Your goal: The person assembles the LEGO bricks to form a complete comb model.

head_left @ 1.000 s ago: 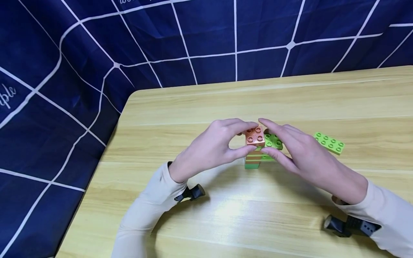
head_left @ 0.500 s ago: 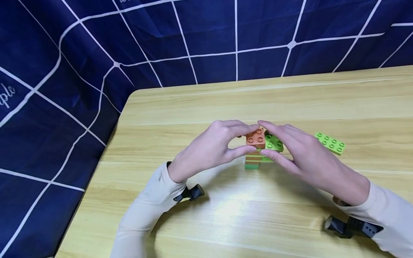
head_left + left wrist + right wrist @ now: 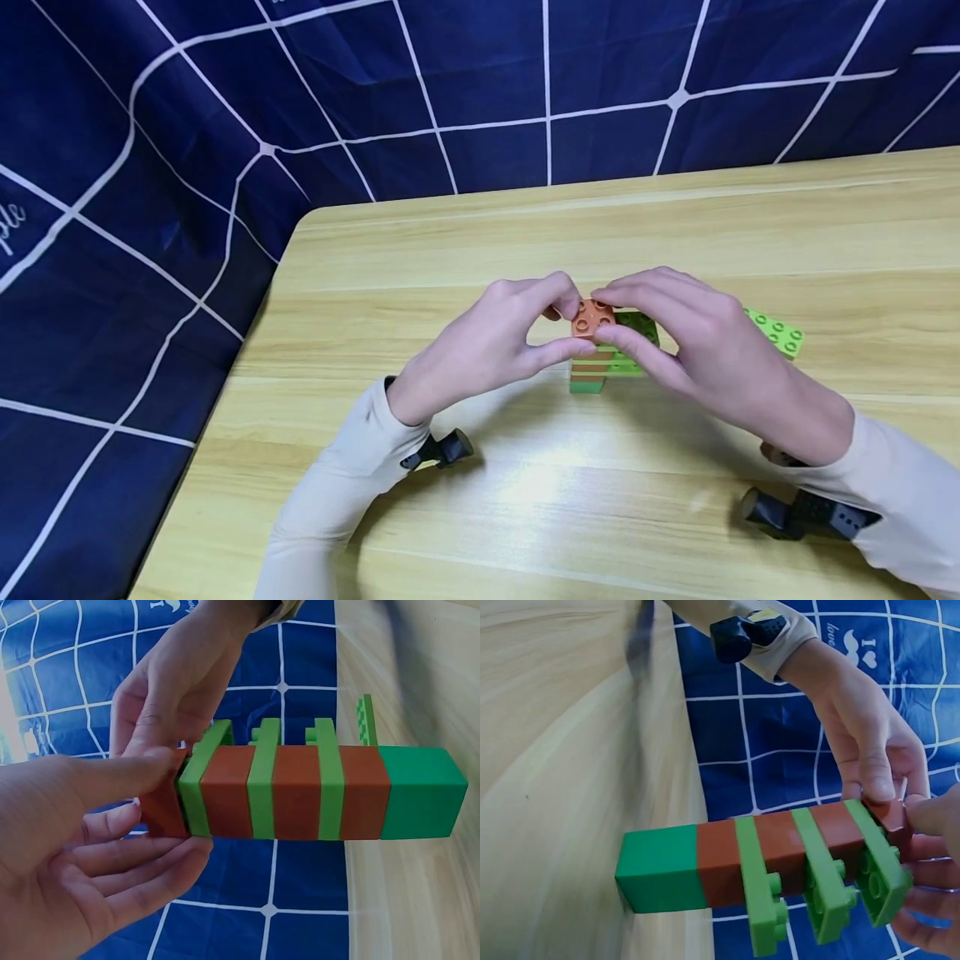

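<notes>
A narrow tower of toy building bricks (image 3: 300, 791) stands upright on a dark green brick (image 3: 664, 870). Above that, brown bricks alternate with light green plates (image 3: 757, 892) whose studded ends jut to the right in the head view. A brown four-stud brick (image 3: 592, 318) tops the stack, tilted with a thin gap under one side in the left wrist view. My left hand (image 3: 487, 350) pinches this brick from the left, thumb in front, fingers bent behind. From the right, my right hand (image 3: 705, 346) grips it too, its thumb at the front corner and fingers at the far edge.
Behind my right hand a loose light green plate (image 3: 783, 337) lies on the wooden table (image 3: 450, 242). Dark blue cloth (image 3: 480, 83) with white lines hangs beyond the back and left edges. Black wrist cameras (image 3: 450, 448) sit under both sleeves.
My right hand has shifted left, its thumb and fingers coming onto the brown top brick. The left forefinger has bent more and drawn back to the brick's left side.
</notes>
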Demonstrator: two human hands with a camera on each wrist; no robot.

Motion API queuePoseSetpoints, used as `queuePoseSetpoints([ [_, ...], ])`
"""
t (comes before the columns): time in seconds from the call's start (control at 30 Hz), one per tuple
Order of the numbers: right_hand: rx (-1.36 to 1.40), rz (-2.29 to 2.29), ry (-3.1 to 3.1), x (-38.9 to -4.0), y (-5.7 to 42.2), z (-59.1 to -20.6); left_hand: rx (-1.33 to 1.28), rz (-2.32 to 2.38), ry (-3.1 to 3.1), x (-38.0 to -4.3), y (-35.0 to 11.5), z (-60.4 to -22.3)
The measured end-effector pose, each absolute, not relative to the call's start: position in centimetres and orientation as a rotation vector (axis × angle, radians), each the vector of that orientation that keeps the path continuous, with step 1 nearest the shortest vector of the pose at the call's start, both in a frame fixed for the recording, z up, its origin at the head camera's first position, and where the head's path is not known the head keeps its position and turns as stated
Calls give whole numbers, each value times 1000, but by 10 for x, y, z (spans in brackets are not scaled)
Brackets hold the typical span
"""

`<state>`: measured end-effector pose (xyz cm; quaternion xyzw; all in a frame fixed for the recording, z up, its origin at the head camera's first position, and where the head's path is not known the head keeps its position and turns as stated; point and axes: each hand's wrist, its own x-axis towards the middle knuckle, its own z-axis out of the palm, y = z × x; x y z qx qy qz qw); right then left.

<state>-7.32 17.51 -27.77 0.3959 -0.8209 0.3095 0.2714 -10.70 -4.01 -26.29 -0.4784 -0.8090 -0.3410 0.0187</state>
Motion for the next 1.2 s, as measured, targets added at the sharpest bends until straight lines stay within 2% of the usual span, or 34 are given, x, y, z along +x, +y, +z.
queuePoseSetpoints([
  [1.2, 1061, 1072, -2258, -81, 178, -289, -1414, -1169, -2512, -111, -38, -262],
])
